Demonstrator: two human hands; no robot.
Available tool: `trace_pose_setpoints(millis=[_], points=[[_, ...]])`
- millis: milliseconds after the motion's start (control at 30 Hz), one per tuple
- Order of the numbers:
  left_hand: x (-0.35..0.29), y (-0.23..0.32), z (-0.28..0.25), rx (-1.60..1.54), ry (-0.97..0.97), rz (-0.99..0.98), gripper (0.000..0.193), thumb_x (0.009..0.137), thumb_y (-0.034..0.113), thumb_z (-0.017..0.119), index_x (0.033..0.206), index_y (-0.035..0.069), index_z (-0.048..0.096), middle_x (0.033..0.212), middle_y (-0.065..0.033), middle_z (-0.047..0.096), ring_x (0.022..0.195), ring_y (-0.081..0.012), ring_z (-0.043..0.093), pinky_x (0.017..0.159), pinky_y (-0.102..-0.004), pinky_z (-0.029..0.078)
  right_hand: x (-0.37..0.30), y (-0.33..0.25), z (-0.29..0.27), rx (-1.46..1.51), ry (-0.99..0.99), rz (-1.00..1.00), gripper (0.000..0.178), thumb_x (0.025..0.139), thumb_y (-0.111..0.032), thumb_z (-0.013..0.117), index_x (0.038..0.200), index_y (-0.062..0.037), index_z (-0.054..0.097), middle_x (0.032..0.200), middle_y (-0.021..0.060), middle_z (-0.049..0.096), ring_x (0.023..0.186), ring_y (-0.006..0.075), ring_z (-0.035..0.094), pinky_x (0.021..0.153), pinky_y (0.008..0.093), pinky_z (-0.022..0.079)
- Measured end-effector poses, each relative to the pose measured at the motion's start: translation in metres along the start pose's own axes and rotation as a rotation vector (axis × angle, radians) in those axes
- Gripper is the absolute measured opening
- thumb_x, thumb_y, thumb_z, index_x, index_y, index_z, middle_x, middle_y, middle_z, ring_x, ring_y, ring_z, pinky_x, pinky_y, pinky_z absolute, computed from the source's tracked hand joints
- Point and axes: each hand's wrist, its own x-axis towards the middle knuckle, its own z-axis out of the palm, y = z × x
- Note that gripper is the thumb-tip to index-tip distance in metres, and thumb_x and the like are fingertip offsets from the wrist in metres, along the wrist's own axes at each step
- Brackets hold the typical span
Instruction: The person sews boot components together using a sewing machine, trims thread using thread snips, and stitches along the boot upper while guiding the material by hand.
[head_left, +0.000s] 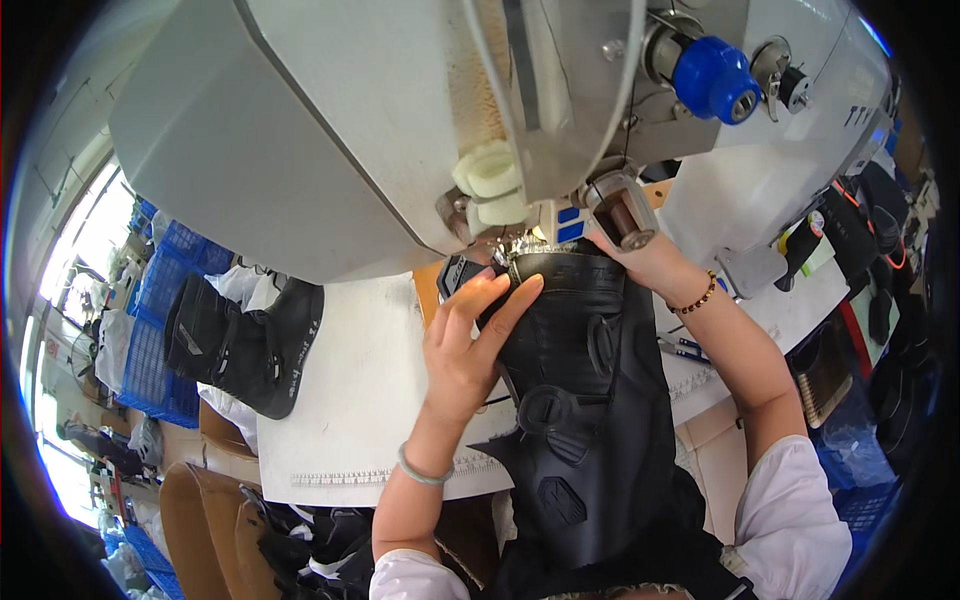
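A black boot upper [570, 370], with straps and loops on its face, stretches from my lap up to the head of a sewing machine [330, 120]. Its far edge lies under the needle area, where a small light shines. My left hand [465, 340] is closed on the left of that edge, thumb and fingers pressed to the material. On the other side, my right hand [650, 265] grips the edge near a clear-cased brown thread bobbin [625, 215]. The bobbin and machine head hide most of its fingers.
Left on the white table [350, 400] lies another black boot upper [245, 340]. Blue crates [160, 330] stand beyond it. A cardboard box [205, 520] and black pieces [320, 550] sit below. Small tools [685, 348] rest right of the work. A blue knob [715, 80] juts from the machine.
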Motion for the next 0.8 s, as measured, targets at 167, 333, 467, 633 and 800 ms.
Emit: trace_pose_setpoints(millis=[167, 333, 467, 633, 800], points=[[0.006, -0.014, -0.041, -0.294, -0.324, -0.155, 0.053, 0.063, -0.014, 0.048, 0.105, 0.011, 0.069, 0.112, -0.0069, 0.057, 0.108, -0.0258, 0.055, 0.092, -0.0339, 0.044, -0.008, 0.018, 0.007, 0.086, 0.075, 0.056, 0.017, 0.081, -0.017, 0.058, 0.072, -0.0035, 0.056, 0.065, -0.0054, 0.051, 0.06, 0.0005, 0.04, 0.054, 0.0189, 0.032], [0.029, -0.034, -0.079, -0.68, -0.544, -1.003, 0.032, 0.093, 0.019, 0.048, 0.109, -0.005, 0.059, 0.09, -0.0051, 0.061, 0.09, -0.0111, 0.054, 0.082, -0.025, 0.042, -0.038, 0.035, 0.044, 0.331, 0.274, 0.023, 0.027, 0.084, -0.019, 0.061, 0.067, -0.0072, 0.043, 0.063, -0.0062, 0.036, 0.058, 0.0015, 0.031, 0.051, 0.0201, 0.028], [0.059, -0.04, -0.079, -0.59, -0.88, -1.029, 0.048, 0.091, 0.036, 0.054, 0.116, -0.005, 0.054, 0.091, -0.0031, 0.055, 0.079, -0.0082, 0.047, 0.073, -0.0205, 0.039, -0.047, 0.039, 0.051, 0.375, 0.302, 0.038, 0.027, 0.087, -0.023, 0.062, 0.07, -0.0078, 0.047, 0.065, -0.0075, 0.04, 0.059, 0.0002, 0.031, 0.05, 0.019, 0.025], [0.063, -0.021, -0.061, -0.658, -0.837, -0.882, 0.055, 0.086, 0.036, 0.061, 0.114, -0.009, 0.049, 0.099, -0.0078, 0.057, 0.085, -0.0127, 0.053, 0.076, -0.0218, 0.042, -0.038, 0.03, 0.017, 0.124, 0.045, 0.063, 0.039, 0.085, -0.029, 0.064, 0.061, -0.0013, 0.051, 0.051, -0.0035, 0.041, 0.05, 0.004, 0.031, 0.044, 0.023, 0.026], [0.06, -0.023, -0.04, -0.391, -0.819, -0.955, 0.06, 0.072, 0.048, 0.072, 0.093, -0.004, 0.05, 0.08, -0.0015, 0.047, 0.076, -0.0094, 0.045, 0.07, -0.0227, 0.041, -0.031, 0.029, 0.019, -0.169, 0.08, -0.044, 0.048, 0.082, -0.029, 0.062, 0.054, 0.0062, 0.046, 0.044, 0.0083, 0.033, 0.045, 0.0103, 0.028, 0.042, 0.0301, 0.026]])
